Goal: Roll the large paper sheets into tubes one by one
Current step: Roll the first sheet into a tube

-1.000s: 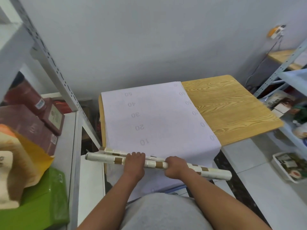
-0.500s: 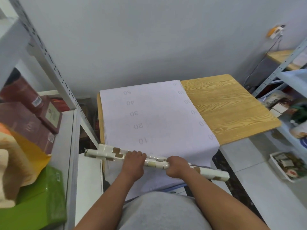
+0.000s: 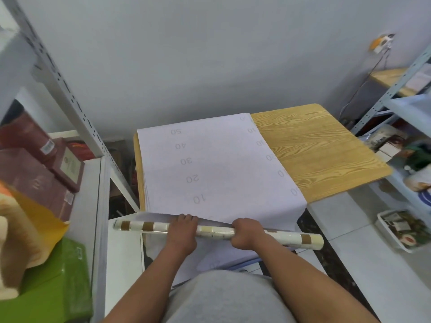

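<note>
A rolled paper tube [image 3: 217,231] with brown and cream squares lies across the near edge of the wooden table [image 3: 321,155]. My left hand [image 3: 183,234] grips the tube left of its middle. My right hand [image 3: 247,233] grips it right of the middle. A stack of large white sheets [image 3: 210,169] with faint numbers lies flat on the table's left half, its near end hanging over the edge. The top sheet's near-left edge lifts slightly just behind the tube.
A metal shelf rack [image 3: 77,108] stands at the left with dark red boxes [image 3: 37,173] and a green package [image 3: 53,283]. Another rack [image 3: 405,94] with goods is at the right. A tray [image 3: 401,229] sits on the tiled floor.
The tube has tightened, its loose left end drawn in, and my hands have turned with it. The view has shifted a little.
</note>
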